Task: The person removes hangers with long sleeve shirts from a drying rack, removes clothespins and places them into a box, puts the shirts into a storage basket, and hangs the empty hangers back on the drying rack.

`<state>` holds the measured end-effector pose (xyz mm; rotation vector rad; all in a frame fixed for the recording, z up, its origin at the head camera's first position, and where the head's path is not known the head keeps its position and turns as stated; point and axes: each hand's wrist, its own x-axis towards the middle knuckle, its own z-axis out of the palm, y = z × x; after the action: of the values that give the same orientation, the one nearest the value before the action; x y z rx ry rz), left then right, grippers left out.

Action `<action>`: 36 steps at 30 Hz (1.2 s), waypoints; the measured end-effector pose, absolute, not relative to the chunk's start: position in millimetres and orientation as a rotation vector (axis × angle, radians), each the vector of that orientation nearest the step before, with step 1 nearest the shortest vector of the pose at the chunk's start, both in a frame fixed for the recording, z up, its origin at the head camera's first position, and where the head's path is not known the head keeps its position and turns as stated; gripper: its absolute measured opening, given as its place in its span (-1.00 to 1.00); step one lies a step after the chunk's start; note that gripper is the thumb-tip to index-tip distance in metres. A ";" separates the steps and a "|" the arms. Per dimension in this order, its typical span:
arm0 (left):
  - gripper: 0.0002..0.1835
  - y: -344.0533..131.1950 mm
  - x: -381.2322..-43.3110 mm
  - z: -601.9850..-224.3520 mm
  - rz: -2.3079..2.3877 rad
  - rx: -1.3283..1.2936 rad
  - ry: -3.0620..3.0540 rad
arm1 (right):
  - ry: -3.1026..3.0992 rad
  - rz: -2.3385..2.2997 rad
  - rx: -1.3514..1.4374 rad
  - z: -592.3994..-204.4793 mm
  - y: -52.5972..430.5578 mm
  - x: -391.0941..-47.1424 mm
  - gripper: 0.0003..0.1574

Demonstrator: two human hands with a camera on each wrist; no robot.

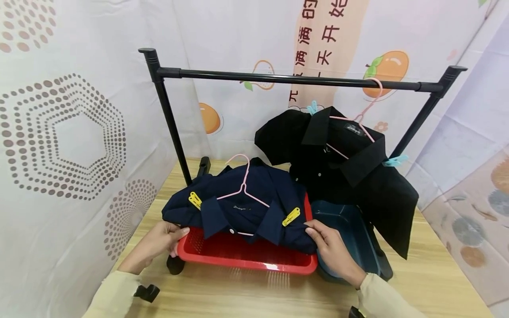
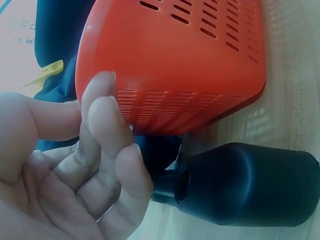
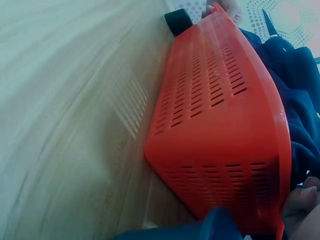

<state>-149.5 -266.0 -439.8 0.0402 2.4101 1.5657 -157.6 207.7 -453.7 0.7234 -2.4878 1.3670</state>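
A navy blue shirt point(image 1: 254, 181) on a pink hanger point(image 1: 243, 187) lies over a red plastic basket point(image 1: 246, 260). Yellow clothespins point(image 1: 291, 217) sit at both shoulders of the shirt. At the basket's left corner, my left hand point(image 1: 161, 240) pinches the shirt's sleeve edge beside the rim, its fingers curled in the left wrist view. My right hand point(image 1: 334, 247) holds the other sleeve edge between thumb and fingers, by the basket's right rim. In the right wrist view only part of the right hand point(image 3: 302, 207) shows.
A black shirt point(image 1: 338, 154) with light blue clothespins point(image 1: 395, 160) hangs by a pink hanger from the black rack's bar point(image 1: 278, 78). Below it stands a dark blue basin point(image 1: 350, 234), right of the basket. The rack's feet point(image 1: 147, 293) rest on the wood-patterned surface point(image 1: 207, 296).
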 end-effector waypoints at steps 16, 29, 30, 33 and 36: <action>-0.71 -264.5 -147.9 -435.2 1.590 0.014 2.379 | -2.559 1.319 0.779 -438.4 234.7 -163.0 -0.71; -0.68 -273.5 -150.2 -432.2 1.477 0.024 2.412 | -2.519 1.254 0.804 -451.3 236.0 -165.8 -0.68; -0.67 -274.4 -150.2 -430.0 1.449 0.020 2.437 | -2.519 1.255 0.802 -451.6 236.1 -165.8 -0.69; -0.67 -276.6 -149.9 -421.4 1.356 0.008 2.548 | -2.526 1.258 0.792 -451.8 236.1 -164.9 -0.69; -0.66 -279.6 -148.6 -413.2 1.316 0.035 2.693 | -2.526 1.268 0.795 -452.0 236.7 -164.5 -0.70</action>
<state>-148.6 -279.6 -413.2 0.0355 2.6935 1.3165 -164.5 236.7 -452.0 0.7950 -2.5256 1.2677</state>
